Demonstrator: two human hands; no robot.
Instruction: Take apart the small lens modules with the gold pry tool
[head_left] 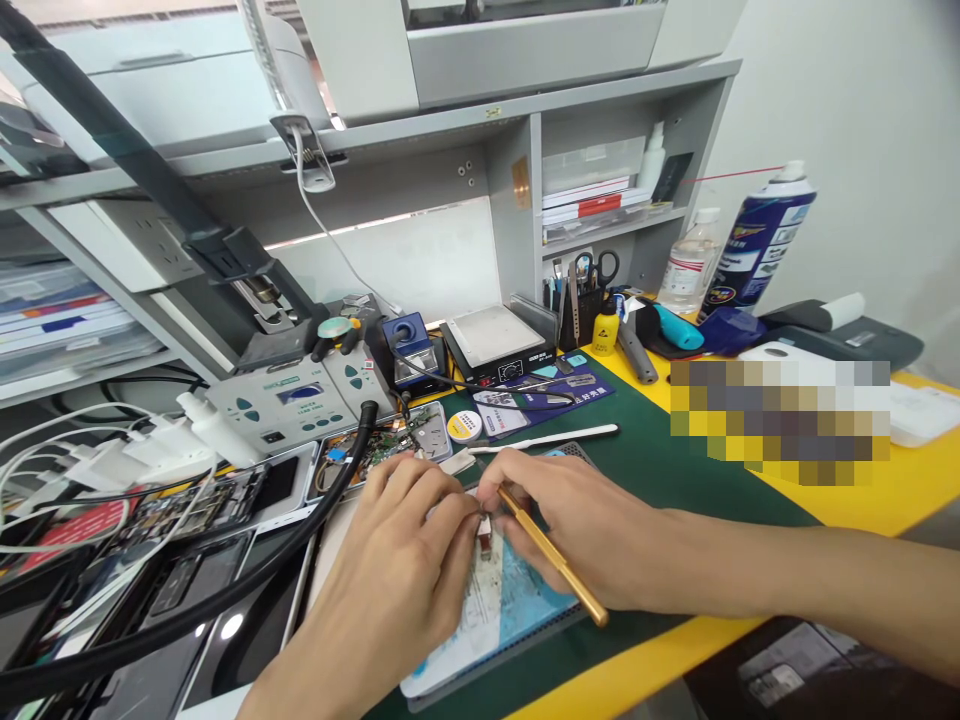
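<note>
My left hand (pixel 412 545) is closed, its thumb and fingertips pinched at a small white part with a reddish-brown flex tail (pixel 485 540). Much of that part is hidden behind the fingers. Across from it, my right hand (pixel 570 520) grips a slim gold metal-handled tool (pixel 555 555) like a pen. The tool's working end is at the small part, hidden by my fingers. Both hands meet over a blue and white work pad (pixel 487 620), which lies tilted on the green mat (pixel 645 460).
A black hose (pixel 330 520) curves in at left, over phone parts and an open circuit board (pixel 390 440). Behind the hands are a white-tipped cable (pixel 570 436), a round tin (pixel 465 426), a soldering stand (pixel 411 355) and a hot plate (pixel 499 340). A spray can (pixel 761 245) stands at right.
</note>
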